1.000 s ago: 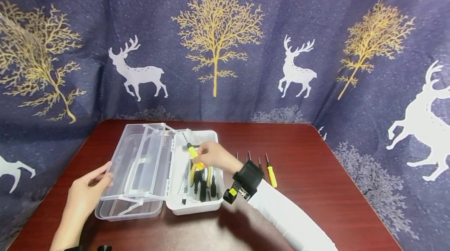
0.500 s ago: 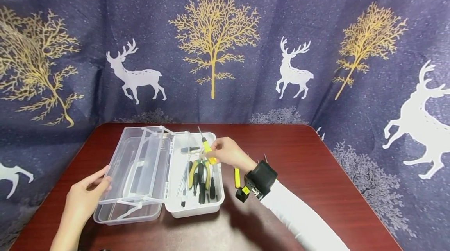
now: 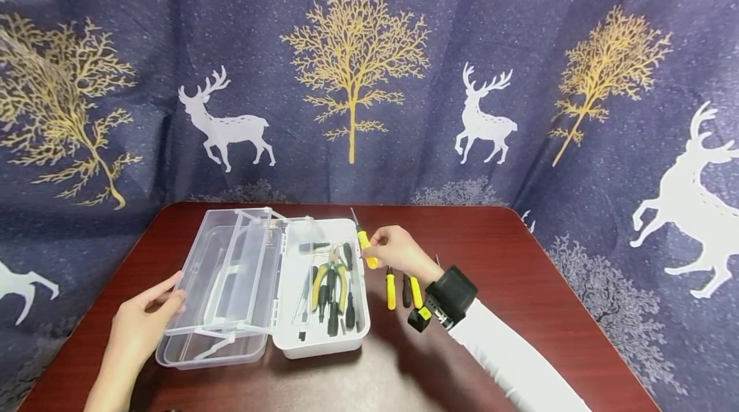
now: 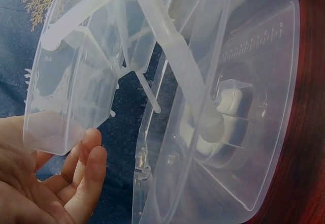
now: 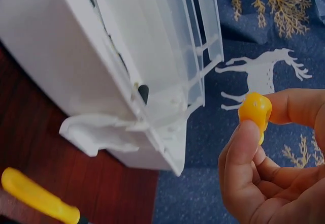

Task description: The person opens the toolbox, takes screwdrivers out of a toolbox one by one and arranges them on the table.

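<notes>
My right hand (image 3: 399,251) pinches the yellow handle of a screwdriver (image 3: 365,246), shaft pointing up and away, beside the right rim of the white toolbox (image 3: 321,349). In the right wrist view the handle's rounded end (image 5: 255,108) shows between thumb and fingertips, above the table. Thumb and fingers of my left hand (image 3: 137,328) grip the left edge of the raised clear tray (image 3: 202,271), which is hinged to the toolbox on folding arms. Inside the box lie yellow-and-green handled pliers (image 3: 343,296) and several dark-handled screwdrivers (image 3: 349,313).
Right of the box, a yellow screwdriver (image 3: 390,290), a black-handled one (image 3: 407,292) and another yellow one (image 3: 416,292) lie on the dark red table (image 3: 519,309), partly behind the right wrist. The clear lid (image 3: 242,353) lies open at left. A deer-patterned curtain (image 3: 404,168) hangs behind.
My right hand has carried the yellow screwdriver rightward from over the toolbox to beyond its right rim, uncovering the tools inside. The left hand stays on the tray's edge.
</notes>
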Demonstrator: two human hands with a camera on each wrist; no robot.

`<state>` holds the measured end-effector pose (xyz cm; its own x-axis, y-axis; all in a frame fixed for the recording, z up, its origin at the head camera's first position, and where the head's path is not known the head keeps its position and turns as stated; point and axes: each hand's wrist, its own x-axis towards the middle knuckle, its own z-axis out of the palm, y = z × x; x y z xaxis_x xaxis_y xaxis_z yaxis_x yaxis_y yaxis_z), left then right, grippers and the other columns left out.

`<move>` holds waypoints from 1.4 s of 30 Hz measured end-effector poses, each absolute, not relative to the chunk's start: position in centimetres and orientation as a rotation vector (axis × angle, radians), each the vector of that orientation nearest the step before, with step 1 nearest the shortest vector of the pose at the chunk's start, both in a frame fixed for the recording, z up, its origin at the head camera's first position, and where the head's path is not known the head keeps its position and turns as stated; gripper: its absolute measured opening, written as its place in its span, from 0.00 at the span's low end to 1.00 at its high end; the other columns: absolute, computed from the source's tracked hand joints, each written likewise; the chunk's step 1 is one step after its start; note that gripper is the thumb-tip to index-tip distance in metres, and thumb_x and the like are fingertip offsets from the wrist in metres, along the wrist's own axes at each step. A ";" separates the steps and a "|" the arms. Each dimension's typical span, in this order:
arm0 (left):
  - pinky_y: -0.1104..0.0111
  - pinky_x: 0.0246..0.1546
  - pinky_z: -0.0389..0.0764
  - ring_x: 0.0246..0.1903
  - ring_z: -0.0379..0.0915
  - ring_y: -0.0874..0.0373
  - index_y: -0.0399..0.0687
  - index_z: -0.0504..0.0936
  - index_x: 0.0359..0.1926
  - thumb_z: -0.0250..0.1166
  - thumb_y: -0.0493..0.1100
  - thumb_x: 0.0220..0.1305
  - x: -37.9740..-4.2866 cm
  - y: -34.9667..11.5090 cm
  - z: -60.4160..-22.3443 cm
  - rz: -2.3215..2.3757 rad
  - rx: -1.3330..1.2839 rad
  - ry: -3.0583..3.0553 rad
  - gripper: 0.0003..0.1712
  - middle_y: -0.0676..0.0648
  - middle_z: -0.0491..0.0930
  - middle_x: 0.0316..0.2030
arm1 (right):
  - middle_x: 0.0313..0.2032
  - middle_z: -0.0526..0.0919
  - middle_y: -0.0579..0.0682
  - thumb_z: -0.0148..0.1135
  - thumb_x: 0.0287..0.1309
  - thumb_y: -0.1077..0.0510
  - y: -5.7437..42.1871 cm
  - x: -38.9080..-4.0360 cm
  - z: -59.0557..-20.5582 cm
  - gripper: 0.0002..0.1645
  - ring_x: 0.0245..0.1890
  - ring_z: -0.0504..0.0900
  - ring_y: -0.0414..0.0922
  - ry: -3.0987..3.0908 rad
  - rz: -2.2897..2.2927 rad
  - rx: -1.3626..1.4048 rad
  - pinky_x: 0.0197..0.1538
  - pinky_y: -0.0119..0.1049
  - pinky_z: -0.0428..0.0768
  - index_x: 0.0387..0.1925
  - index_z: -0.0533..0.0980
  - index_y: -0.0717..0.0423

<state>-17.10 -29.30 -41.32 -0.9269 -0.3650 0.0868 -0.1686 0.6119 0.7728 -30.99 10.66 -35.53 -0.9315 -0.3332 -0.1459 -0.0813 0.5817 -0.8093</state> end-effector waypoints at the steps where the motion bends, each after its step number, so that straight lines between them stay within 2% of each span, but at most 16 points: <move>1: 0.88 0.26 0.65 0.22 0.72 0.86 0.46 0.71 0.65 0.59 0.55 0.66 -17.1 -29.3 -41.3 -1.210 0.440 -2.603 0.31 0.86 0.70 0.19 | 0.25 0.79 0.49 0.67 0.53 0.53 10.9 -31.0 -35.6 0.12 0.22 0.81 0.43 2.534 -1.277 -0.329 0.28 0.33 0.80 0.31 0.76 0.57; 8: 0.87 0.27 0.65 0.21 0.72 0.86 0.45 0.71 0.65 0.59 0.54 0.67 -17.1 -29.3 -41.3 -1.202 0.426 -2.593 0.30 0.87 0.69 0.18 | 0.27 0.79 0.51 0.66 0.54 0.53 12.7 -31.2 -36.1 0.12 0.24 0.81 0.43 2.545 -1.270 -0.257 0.28 0.34 0.78 0.33 0.75 0.57; 20: 0.86 0.26 0.66 0.21 0.72 0.85 0.45 0.71 0.65 0.59 0.54 0.67 -16.9 -29.2 -41.1 -1.202 0.430 -2.595 0.30 0.85 0.70 0.18 | 0.31 0.78 0.52 0.64 0.56 0.55 15.3 -31.3 -36.1 0.12 0.24 0.80 0.42 2.550 -1.299 -0.222 0.33 0.34 0.83 0.35 0.76 0.61; 27: 0.87 0.26 0.66 0.21 0.72 0.85 0.44 0.71 0.65 0.59 0.53 0.67 -17.0 -29.1 -41.0 -1.203 0.421 -2.597 0.30 0.86 0.70 0.18 | 0.33 0.79 0.53 0.63 0.57 0.56 17.2 -31.7 -36.5 0.13 0.30 0.82 0.46 2.552 -1.320 -0.186 0.37 0.35 0.84 0.37 0.75 0.63; 31: 0.88 0.25 0.66 0.20 0.72 0.86 0.42 0.71 0.64 0.59 0.52 0.67 -17.0 -29.2 -41.0 -1.217 0.412 -2.588 0.30 0.86 0.69 0.18 | 0.33 0.79 0.54 0.63 0.58 0.57 18.2 -31.9 -36.6 0.13 0.31 0.82 0.44 2.560 -1.318 -0.158 0.37 0.35 0.85 0.38 0.75 0.64; 42: 0.86 0.26 0.66 0.21 0.72 0.86 0.45 0.71 0.65 0.59 0.54 0.66 -17.0 -29.1 -41.1 -1.196 0.433 -2.607 0.30 0.86 0.69 0.19 | 0.30 0.78 0.51 0.64 0.57 0.57 20.8 -32.1 -36.4 0.12 0.30 0.81 0.44 2.605 -1.278 -0.074 0.37 0.34 0.84 0.35 0.75 0.63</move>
